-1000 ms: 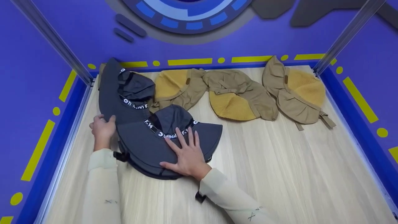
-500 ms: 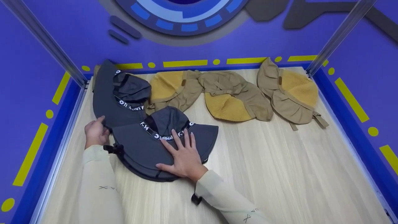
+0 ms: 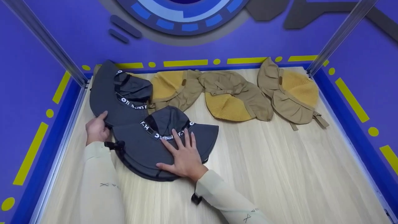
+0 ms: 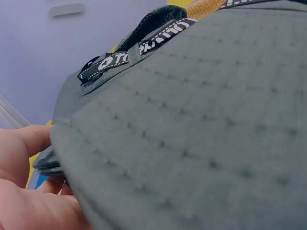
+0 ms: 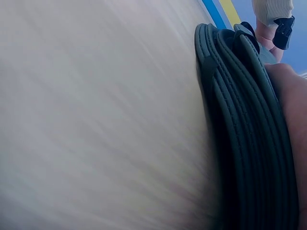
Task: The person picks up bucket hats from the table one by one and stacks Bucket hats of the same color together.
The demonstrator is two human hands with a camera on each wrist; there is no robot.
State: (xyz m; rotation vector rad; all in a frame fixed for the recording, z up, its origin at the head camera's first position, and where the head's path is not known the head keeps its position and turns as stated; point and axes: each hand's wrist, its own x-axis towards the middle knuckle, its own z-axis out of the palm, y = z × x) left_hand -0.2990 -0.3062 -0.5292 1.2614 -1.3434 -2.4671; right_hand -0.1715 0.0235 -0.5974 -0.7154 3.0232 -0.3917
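Note:
Two dark grey wide-brimmed sun hats lie overlapping in the head view. My left hand (image 3: 97, 129) pinches the near edge of the back sun hat (image 3: 101, 96), thumb on top and fingers beneath, as the left wrist view also shows. My right hand (image 3: 185, 158) rests flat with spread fingers on the brim of the front sun hat (image 3: 138, 149), its fingertips at the lettered band (image 3: 164, 137). The right wrist view shows several stacked brims (image 5: 249, 124) under that hand. The back hat covers part of a tan-and-yellow hat.
Along the back wall lie the partly covered tan-and-yellow hat (image 3: 171, 87), a second such hat (image 3: 231, 105) in the middle and a third (image 3: 298, 85) with loose straps at the right. Blue walls with metal corner posts enclose the wooden table (image 3: 279, 174) on three sides.
My left hand has shifted along the back hat's brim, and its thumb now lies on top. That brim has moved slightly left. My right hand stays on the front hat. The head view has shifted slightly.

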